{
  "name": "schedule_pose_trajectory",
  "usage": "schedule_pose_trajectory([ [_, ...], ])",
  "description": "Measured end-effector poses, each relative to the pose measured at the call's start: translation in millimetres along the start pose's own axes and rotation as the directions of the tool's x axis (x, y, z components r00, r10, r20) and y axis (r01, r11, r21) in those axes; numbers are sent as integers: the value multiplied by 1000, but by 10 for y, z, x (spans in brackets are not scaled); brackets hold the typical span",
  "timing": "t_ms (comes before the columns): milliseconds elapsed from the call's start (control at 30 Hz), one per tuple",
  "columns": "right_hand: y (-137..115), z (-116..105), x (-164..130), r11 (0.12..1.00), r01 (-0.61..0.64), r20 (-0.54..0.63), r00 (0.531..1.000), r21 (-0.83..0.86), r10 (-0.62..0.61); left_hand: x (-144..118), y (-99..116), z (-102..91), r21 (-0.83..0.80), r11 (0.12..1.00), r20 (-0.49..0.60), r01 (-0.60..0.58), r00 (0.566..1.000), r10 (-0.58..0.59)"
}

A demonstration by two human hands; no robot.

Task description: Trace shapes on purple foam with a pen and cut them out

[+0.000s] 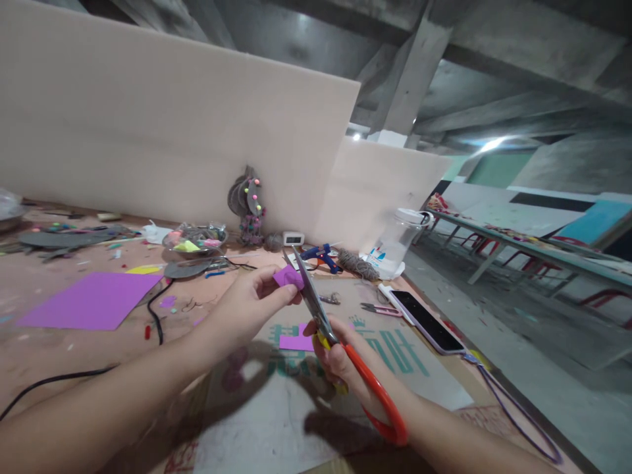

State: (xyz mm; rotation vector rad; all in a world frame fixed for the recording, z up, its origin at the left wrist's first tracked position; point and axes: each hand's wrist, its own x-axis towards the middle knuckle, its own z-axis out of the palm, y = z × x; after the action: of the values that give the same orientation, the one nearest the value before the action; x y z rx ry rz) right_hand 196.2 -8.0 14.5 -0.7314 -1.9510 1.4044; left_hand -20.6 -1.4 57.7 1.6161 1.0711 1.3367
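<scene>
My left hand (266, 289) pinches a small purple piece of paper or foam sheet (289, 278) between thumb and fingers. In my right hand (340, 355) are the scissors (316, 306), with an orange-red handle loop and a yellow part showing near the fingers. The blades point up and away, slightly parted, beside the right edge of the purple piece; whether they touch it I cannot tell. Below the hands, a purple offcut (295, 343) lies on a printed board (247, 415). A larger purple sheet (93, 301) rests on the table to the left.
A phone (427, 322) with a strap and small snips (381, 309) lie right. Behind are a blue glue gun (320, 255), yarn (358, 264), a clear tub (395, 243), a small digital display (293, 239), and a bowl of scraps (195, 240). A black cable (154, 309) crosses the left side.
</scene>
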Motion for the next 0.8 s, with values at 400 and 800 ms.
schedule_pose_trajectory([
  [400,-108,26,10,998,-53,-31,998,20,54,41,14,-82,59,998,66,38,997,-41],
  [800,-87,24,29,998,-56,-49,997,34,57,39,-17,-63,2,1000,29,-4,1000,4],
])
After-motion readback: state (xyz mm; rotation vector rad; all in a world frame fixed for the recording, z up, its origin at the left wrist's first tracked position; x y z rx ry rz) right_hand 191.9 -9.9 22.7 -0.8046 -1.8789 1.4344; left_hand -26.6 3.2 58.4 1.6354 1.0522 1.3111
